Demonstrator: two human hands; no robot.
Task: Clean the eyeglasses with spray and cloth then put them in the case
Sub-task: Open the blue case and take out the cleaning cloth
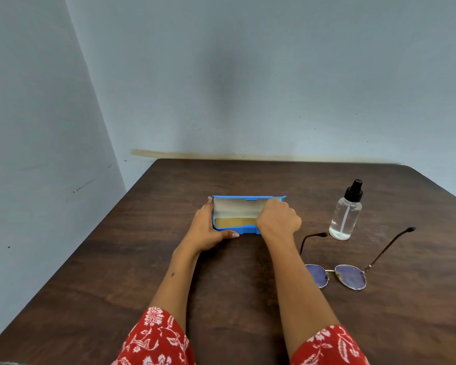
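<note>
A blue eyeglass case [244,229] stands open in the middle of the table, its pale lid raised. A tan cloth [234,221] lies inside it. My left hand [208,227] grips the case's left end, thumb along the front wall. My right hand [277,219] is curled at the case's right end, its fingers reaching inside and hidden from view. The eyeglasses [349,276], with blue-tinted lenses and unfolded temples, lie on the table to the right of my right forearm. A clear spray bottle [346,213] with a black nozzle stands upright beyond them.
The dark wooden table [169,272] sits against a pale blue wall in a corner. Its left edge runs diagonally toward me. Red floral sleeves cover my upper arms at the bottom of the view.
</note>
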